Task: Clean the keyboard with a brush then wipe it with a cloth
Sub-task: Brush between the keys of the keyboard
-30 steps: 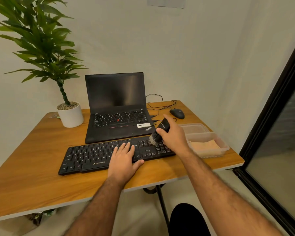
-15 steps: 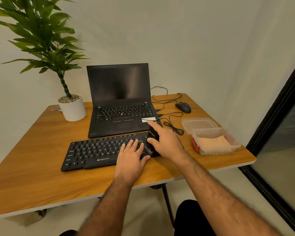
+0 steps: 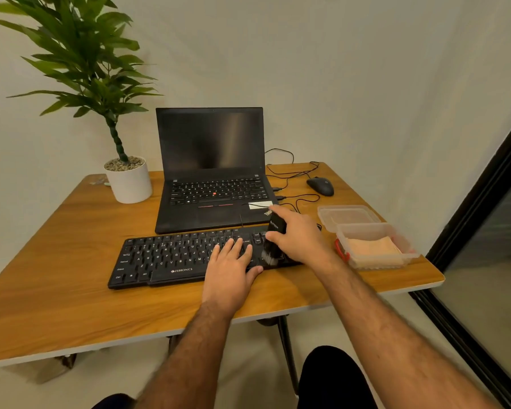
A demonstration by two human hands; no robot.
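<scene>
So my left hand (image 3: 229,268) is still flat on the keyboard (image 3: 171,258), fingers straight and a bit spread over the keys right of the middle, basically pinning it to the table (image 3: 56,290) while I work. Over the last second my right hand (image 3: 300,239), wrapped round the black brush (image 3: 273,240), dragged it from the far edge of the right-hand keys toward me, so the bristles now sit on the lower rows by the near edge. I'd say I'm still mid-brushing, and the cloth (image 3: 372,249) is untouched in its plastic tub (image 3: 410,249) just right of the keyboard
</scene>
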